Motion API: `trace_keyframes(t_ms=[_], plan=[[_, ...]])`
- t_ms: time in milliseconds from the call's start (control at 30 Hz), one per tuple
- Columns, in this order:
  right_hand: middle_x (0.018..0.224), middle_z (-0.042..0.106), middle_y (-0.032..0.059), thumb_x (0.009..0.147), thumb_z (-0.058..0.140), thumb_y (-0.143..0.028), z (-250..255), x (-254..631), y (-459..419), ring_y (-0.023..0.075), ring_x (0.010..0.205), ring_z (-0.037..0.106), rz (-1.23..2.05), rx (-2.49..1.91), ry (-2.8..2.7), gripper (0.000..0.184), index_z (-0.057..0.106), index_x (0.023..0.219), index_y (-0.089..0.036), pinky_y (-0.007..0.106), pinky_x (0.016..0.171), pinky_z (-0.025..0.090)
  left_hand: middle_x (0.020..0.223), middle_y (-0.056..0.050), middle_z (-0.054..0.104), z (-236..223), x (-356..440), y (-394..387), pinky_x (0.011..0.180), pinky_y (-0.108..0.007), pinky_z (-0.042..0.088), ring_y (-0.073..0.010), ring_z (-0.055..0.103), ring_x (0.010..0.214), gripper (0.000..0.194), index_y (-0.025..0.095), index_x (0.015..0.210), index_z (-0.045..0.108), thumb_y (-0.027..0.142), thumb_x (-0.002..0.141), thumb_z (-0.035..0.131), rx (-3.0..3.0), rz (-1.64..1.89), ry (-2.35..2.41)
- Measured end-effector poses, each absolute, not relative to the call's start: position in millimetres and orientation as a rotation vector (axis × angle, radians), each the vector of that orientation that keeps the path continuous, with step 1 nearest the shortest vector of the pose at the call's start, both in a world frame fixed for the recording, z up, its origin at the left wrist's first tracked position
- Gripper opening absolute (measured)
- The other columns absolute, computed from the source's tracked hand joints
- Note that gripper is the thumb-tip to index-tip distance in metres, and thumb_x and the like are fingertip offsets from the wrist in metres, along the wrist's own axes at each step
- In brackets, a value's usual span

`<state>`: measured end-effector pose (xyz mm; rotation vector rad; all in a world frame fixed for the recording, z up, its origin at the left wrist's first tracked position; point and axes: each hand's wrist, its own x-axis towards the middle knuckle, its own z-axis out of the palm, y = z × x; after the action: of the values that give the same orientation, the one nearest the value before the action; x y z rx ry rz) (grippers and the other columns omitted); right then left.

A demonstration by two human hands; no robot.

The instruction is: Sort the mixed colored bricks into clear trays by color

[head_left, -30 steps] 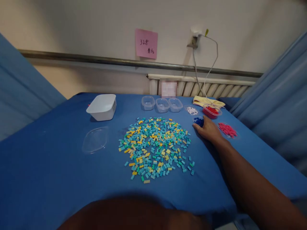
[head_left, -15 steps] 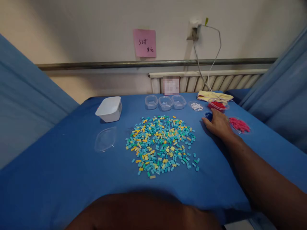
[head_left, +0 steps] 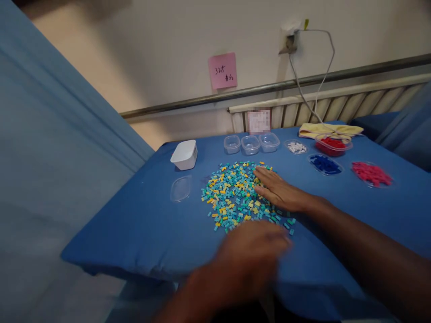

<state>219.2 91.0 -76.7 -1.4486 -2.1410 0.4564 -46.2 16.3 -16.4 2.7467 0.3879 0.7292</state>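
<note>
A wide pile of small toy building bricks (head_left: pixel 232 193), in teal, green, yellow and orange, is spread on the blue-covered table (head_left: pixel 141 237). My right hand (head_left: pixel 281 190) lies over the right side of the pile, its fingers stretched out toward the left, holding nothing that I can see. It hides some of the bricks. Closer to me, at the near edge of the pile, my left hand (head_left: pixel 252 251) is smeared by motion and its fingers cannot be made out. To the right are lids or shallow dishes of dark blue bricks (head_left: pixel 325 164), pink bricks (head_left: pixel 372 173) and white bricks (head_left: pixel 296 147).
A white tub (head_left: pixel 184 154) stands at the back left, with a clear lid (head_left: pixel 181 188) before it. Three clear containers (head_left: pixel 250 145) line the back. A container of red bricks (head_left: pixel 332 146) sits by a yellow cloth (head_left: pixel 328 130). A cable (head_left: pixel 303 89) hangs down to the cloth.
My right hand has left the dark blue bricks and moved left onto the mixed pile. My left hand has come up to the pile's near edge. The view has tilted and shifted.
</note>
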Motion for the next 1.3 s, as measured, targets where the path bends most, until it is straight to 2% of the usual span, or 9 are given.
trace_keyframes(t_ms=[100,167,267,533,700,800,967,1133,1300], plan=[[0.183,0.028,0.0123,0.113,0.026,-0.067,-72,223,90,0.0308,0.17,0.022,0.429,-1.458,-2.033,0.079,0.035,0.176,-0.021,0.056,0.138,0.023,0.142,-0.01,0.071,-6,-110,81,0.119,-0.045,0.053,-0.0244,0.065,0.136,0.033,0.022,0.139,0.066,0.028,0.108,0.058,2.769,0.916,1.103],[0.18,0.033,0.0174,0.11,0.029,-0.07,-76,228,88,0.0364,0.169,0.026,0.386,-1.631,-1.932,0.083,0.041,0.173,-0.017,0.061,0.136,0.025,0.147,-0.018,0.067,-11,-151,119,0.12,-0.056,0.049,-0.0356,0.063,0.137,0.041,0.014,0.136,0.07,0.034,0.103,0.056,2.803,0.698,1.573],[0.177,0.038,0.0213,0.107,0.032,-0.075,-89,224,77,0.0426,0.166,0.03,0.348,-1.816,-1.863,0.087,0.047,0.168,-0.016,0.067,0.132,0.029,0.151,-0.021,0.064,-29,-191,149,0.121,-0.055,0.047,-0.0379,0.06,0.139,0.047,0.009,0.135,0.072,0.034,0.101,0.05,2.718,0.407,1.876],[0.178,0.036,0.0238,0.108,0.034,-0.074,-89,154,61,0.0427,0.167,0.028,0.229,-1.714,-1.9,0.083,0.051,0.163,-0.014,0.068,0.133,0.022,0.118,-0.01,0.076,-39,-194,141,0.105,-0.047,0.052,-0.0302,0.067,0.114,0.035,0.019,0.106,0.074,0.038,0.106,0.045,2.598,0.511,1.913],[0.176,0.041,0.0225,0.113,0.032,-0.064,-64,131,90,0.0382,0.166,0.031,0.309,-1.603,-1.896,0.072,0.056,0.158,-0.014,0.064,0.134,0.026,0.12,-0.012,0.073,-38,-193,140,0.107,-0.048,0.05,-0.032,0.065,0.116,0.031,0.018,0.105,0.072,0.034,0.107,0.046,2.598,0.514,1.957],[0.176,0.043,0.0167,0.112,0.034,-0.064,-48,142,81,0.0344,0.166,0.034,0.33,-1.5,-1.928,0.068,0.055,0.161,-0.022,0.062,0.135,0.027,0.12,-0.014,0.072,-41,-194,138,0.108,-0.047,0.05,-0.0317,0.065,0.117,0.028,0.017,0.106,0.07,0.032,0.107,0.047,2.58,0.532,1.95],[0.184,0.027,0.0108,0.105,0.054,-0.069,-48,196,18,0.0372,0.17,0.023,0.266,-1.442,-2.141,0.08,0.041,0.173,-0.028,0.065,0.135,0.024,0.121,-0.012,0.071,-46,-193,136,0.106,-0.046,0.049,-0.0313,0.065,0.118,0.023,0.018,0.107,0.069,0.03,0.107,0.049,2.522,0.559,1.953],[0.182,0.029,0.0157,0.098,0.064,-0.075,-74,205,-3,0.0425,0.168,0.024,0.258,-1.431,-2.335,0.094,0.04,0.174,-0.026,0.07,0.133,0.026,0.125,-0.012,0.071,-46,-190,135,0.101,-0.05,0.048,-0.0334,0.064,0.12,0.02,0.019,0.109,0.067,0.029,0.108,0.049,2.562,0.56,1.942],[0.182,0.029,0.0186,0.108,0.053,-0.067,-75,155,51,0.0374,0.17,0.021,0.117,-1.318,-2.328,0.08,0.044,0.171,-0.02,0.064,0.136,0.022,0.133,-0.014,0.069,-43,-188,131,0.107,-0.049,0.047,-0.0331,0.062,0.127,0.02,0.017,0.112,0.067,0.028,0.109,0.05,2.51,0.578,1.958]])
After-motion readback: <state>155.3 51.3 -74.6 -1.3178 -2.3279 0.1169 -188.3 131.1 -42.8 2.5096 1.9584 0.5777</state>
